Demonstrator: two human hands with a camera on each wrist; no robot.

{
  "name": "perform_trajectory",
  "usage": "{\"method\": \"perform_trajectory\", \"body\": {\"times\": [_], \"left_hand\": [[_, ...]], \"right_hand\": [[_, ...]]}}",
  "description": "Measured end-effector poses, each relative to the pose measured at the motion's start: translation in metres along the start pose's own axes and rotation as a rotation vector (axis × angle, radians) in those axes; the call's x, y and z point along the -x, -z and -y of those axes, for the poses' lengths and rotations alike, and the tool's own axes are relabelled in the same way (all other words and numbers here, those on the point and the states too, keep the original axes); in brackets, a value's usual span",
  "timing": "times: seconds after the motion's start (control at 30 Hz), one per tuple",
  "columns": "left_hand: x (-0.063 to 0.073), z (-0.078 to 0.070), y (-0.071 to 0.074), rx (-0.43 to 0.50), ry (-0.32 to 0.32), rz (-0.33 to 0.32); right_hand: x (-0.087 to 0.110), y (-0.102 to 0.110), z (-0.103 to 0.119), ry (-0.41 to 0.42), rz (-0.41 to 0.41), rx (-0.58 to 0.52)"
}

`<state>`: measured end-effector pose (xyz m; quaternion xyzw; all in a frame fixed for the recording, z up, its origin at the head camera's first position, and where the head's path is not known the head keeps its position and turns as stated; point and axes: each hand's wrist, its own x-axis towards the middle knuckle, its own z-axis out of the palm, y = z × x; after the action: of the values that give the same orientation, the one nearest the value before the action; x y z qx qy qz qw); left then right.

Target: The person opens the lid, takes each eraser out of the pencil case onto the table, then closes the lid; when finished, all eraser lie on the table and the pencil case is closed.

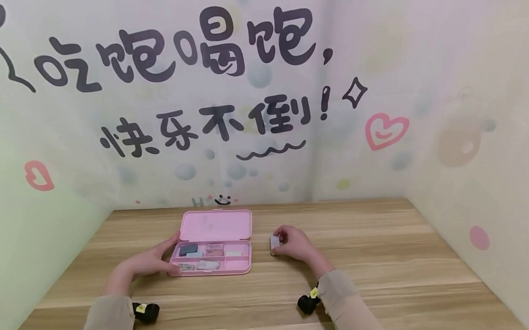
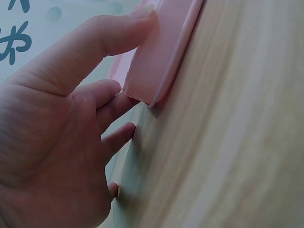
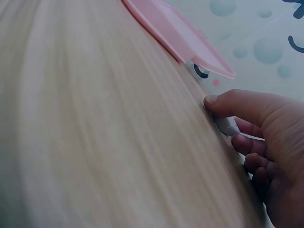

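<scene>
Just right of the open pink plastic case (image 1: 238,264), and well apart from it, pinched between thumb and fingers of the right hand (image 1: 298,245): a small pale grey block (image 1: 274,243). From that hand, case straight out to the left, long axis running roughly side to side, near short end facing the block. Right hand nearer to this end; left hand (image 1: 149,263) at the opposite end, thumb against the front corner, fingertips at the back of the side wall, so holding the case between them. Hard to make out the block's own long axis, or whether touching the wood. Smooth, glossy plastic with rounded corners; flat rectangular lid (image 1: 216,226) laid back on its hinge side, toward the wall. Inside, thin straight dividers; in the rear row, a dark slate-coloured block (image 1: 188,251) overlapping a pale bluish block (image 1: 194,255), then a pinkish piece (image 1: 215,252) and a flat white piece (image 1: 234,253). Along the front row, two pale, shiny-looking oblong pieces (image 1: 208,265), too small to read further. Underneath, a light brown wooden tabletop (image 1: 376,260) with long streaked grain.
</scene>
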<state>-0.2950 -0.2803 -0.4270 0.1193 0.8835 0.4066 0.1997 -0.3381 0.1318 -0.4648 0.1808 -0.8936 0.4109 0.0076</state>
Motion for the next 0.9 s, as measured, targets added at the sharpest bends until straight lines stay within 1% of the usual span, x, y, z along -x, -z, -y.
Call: {"method": "perform_trajectory", "body": {"times": [0.43, 0.57, 0.67, 0.77, 0.9], "left_hand": [[0.001, -0.001, -0.001, 0.010, -0.004, 0.001], [0.001, 0.000, 0.000, 0.007, -0.024, 0.010], [0.001, 0.000, 0.001, 0.004, -0.033, 0.016], [0.001, 0.002, 0.002, 0.003, -0.021, 0.018], [-0.001, 0.003, 0.001, -0.002, -0.016, 0.009]], "right_hand": [[-0.001, -0.001, 0.000, -0.005, 0.009, 0.017], [-0.001, 0.000, 0.002, -0.011, 0.019, 0.022], [-0.001, 0.004, 0.004, -0.012, 0.037, 0.005], [0.000, 0.010, 0.007, -0.030, 0.059, -0.017], [-0.001, 0.021, 0.012, -0.046, 0.079, -0.006]]}}
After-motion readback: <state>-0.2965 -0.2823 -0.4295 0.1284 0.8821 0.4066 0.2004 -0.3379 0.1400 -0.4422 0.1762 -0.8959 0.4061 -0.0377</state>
